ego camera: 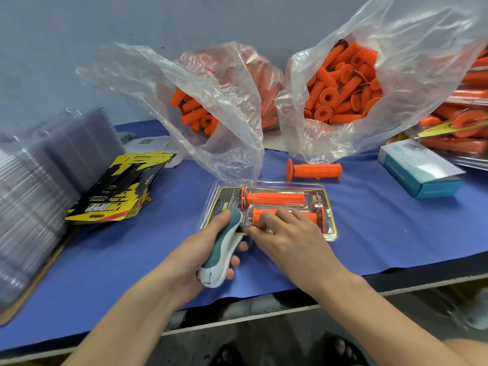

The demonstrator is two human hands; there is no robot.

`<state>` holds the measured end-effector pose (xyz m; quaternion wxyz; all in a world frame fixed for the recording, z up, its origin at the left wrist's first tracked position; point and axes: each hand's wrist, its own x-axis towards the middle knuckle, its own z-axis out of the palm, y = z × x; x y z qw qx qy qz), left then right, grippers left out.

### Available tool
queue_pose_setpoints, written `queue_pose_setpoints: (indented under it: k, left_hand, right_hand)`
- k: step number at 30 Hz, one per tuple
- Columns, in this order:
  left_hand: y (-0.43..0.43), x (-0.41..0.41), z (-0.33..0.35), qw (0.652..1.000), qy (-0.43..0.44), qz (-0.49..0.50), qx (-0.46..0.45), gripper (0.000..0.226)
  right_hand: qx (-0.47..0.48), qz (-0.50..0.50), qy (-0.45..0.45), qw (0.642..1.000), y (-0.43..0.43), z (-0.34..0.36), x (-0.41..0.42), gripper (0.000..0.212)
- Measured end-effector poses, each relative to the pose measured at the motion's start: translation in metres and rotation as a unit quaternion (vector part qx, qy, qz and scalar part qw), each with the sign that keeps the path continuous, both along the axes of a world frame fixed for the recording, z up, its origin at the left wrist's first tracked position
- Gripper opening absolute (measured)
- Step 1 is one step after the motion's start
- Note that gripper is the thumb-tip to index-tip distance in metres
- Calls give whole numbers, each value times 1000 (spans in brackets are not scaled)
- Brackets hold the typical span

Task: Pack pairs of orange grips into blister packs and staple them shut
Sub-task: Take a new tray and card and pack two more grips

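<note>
Because the clear shells stacked at far left are smeared by blur, their count and shape cannot be made out. The printed cards beside them lie fanned and upside down.

Behind, the left bag shows only part of its orange grips through crumpled film.

The left hand is wrapped around a teal-and-white stapler, whose nose reaches the near-left corner of the blister pack. The pack lies flat on the blue surface, with two grips nested head to tail inside.

The right hand pinches the pack's near edge between thumb and forefinger, right by the stapler's nose, and its other fingers lie bent over the lower grip.

I judge the pack light, thin and springy — slick film that wants to gape open. It is best held on the flat rim close to each staple point, not on the domed pockets, which would dent. The grips look rubbery and tough, so they should be easy to take by the barrel.

Both hands hide the stapler's mouth, so I cannot tell whether a staple is in or whether the rim sits fully inside.

A loose grip lies just beyond the pack, and the right bag gapes behind it. The pale blue box carries unreadable print, and the finished packs are cut off at the right edge.
</note>
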<state>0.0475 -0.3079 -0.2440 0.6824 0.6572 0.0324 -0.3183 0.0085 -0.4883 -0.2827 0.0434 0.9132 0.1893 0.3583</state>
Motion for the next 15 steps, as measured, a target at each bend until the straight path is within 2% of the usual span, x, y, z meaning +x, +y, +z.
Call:
queue_pose_setpoints:
  k: [6,9,11,15]
  left_hand:
    - [-5,-3,-3,1000,-13,19,6,48]
    - [-7,-4,-3,999,-17,37,13,49]
    - [-9,-4,-2,999,-13,38,4,51]
    - [-10,-7,4,999,2,17,-35,46]
  right_hand:
    - [-2,-7,16,1000,-2,-2,0,12]
    - [52,-17,-5,998,4,-4,3,5]
    - [73,-30,7,997,10,-5,5,21]
    - [43,-38,62,996,18,2,12,47]
